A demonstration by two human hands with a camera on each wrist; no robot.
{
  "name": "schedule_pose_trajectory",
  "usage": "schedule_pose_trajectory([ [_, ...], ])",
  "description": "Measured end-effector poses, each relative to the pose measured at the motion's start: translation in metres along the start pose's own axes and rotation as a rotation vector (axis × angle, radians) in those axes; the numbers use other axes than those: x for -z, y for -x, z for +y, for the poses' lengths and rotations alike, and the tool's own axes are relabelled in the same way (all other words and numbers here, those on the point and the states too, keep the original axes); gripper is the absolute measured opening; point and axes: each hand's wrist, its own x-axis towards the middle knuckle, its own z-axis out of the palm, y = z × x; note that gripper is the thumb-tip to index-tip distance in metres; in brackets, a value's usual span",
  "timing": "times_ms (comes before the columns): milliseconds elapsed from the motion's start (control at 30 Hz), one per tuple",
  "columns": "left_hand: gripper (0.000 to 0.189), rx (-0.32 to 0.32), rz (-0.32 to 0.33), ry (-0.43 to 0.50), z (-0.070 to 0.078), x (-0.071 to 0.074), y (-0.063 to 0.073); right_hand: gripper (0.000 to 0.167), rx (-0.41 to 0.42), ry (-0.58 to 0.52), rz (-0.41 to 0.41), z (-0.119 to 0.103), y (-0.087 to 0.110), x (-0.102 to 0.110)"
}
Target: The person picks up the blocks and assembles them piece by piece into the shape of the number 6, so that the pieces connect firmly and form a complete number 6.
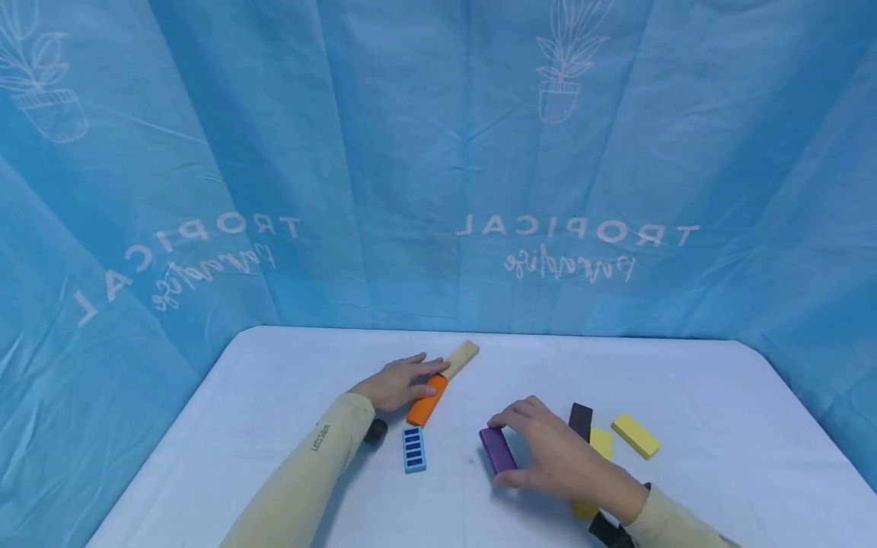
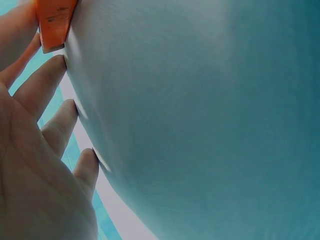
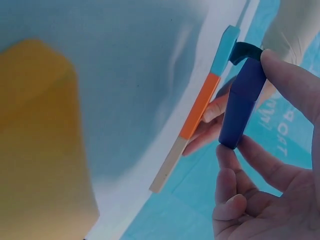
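My right hand point(image 1: 548, 457) pinches a purple block point(image 1: 498, 450) by its two ends, thumb at the near end and fingertips at the far end. In the right wrist view the same block point(image 3: 242, 102) looks dark blue. My left hand point(image 1: 400, 383) lies over an orange block point(image 1: 428, 402) with fingers stretched out. Its thumb touches the orange block, and its index finger reaches to where that block meets a beige block point(image 1: 462, 358). At the orange block's near end lies a light blue block point(image 1: 414, 449) with dark rectangles. These three form a row, slightly bent at the blue one.
Right of the row, a dark brown block point(image 1: 581, 420) and a yellow block point(image 1: 601, 441) lie partly behind the right hand. Another yellow block point(image 1: 636, 435) lies farther right. The white table point(image 1: 308, 358) ends at a blue printed curtain point(image 1: 411, 190).
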Motion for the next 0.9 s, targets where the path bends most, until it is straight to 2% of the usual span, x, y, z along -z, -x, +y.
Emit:
schedule_pose_trajectory([
  [600,0.054,-0.021,-0.008,-0.010,0.000,0.002,0.001,0.064,0.065,-0.018,-0.113,-0.012,-0.013,-0.013],
  [900,0.054,-0.026,-0.002,-0.007,0.001,0.001,0.000,0.064,0.183,0.004,-0.131,-0.018,-0.020,-0.020],
])
